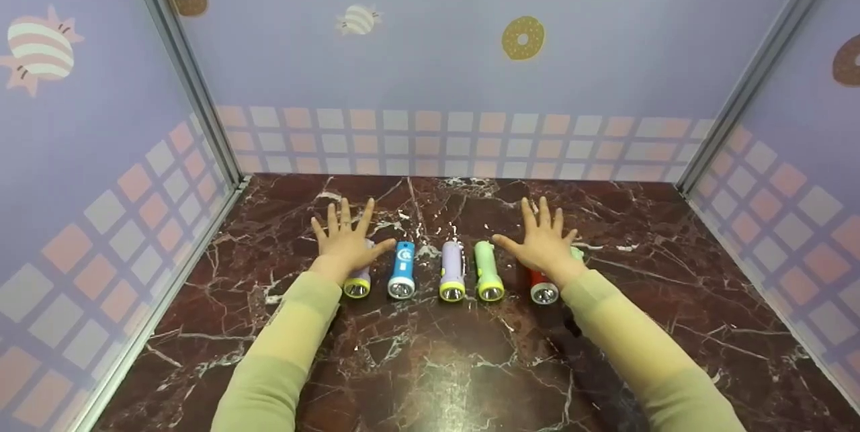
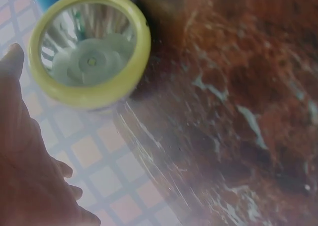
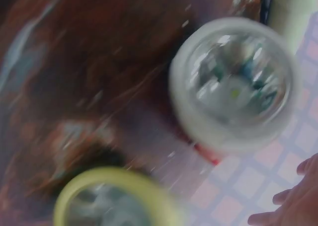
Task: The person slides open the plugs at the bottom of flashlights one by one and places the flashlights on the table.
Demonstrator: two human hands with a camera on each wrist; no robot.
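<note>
tabletop: polished stone-look, glossy, light glaring off it; blue flashlight, middle purple flashlight, green flashlight: smooth plastic-looking bodies; red flashlight: smooth plastic-looking rim, shiny mirror-like reflector; back wall: smooth, faint sheen; corner strip: metal-looking, dull, straight-ridged; sleeves: matt cloth, softly creased

In the head view the left grip hides the upper body of the leftmost purple flashlight, and the right grip covers most of the red flashlight. A green object (shape unclear) is partly hidden there too. The left wrist view's top edge crops the blue flashlight; the right wrist view's bottom edge cuts a blurred yellow-rimmed flashlight.
</note>
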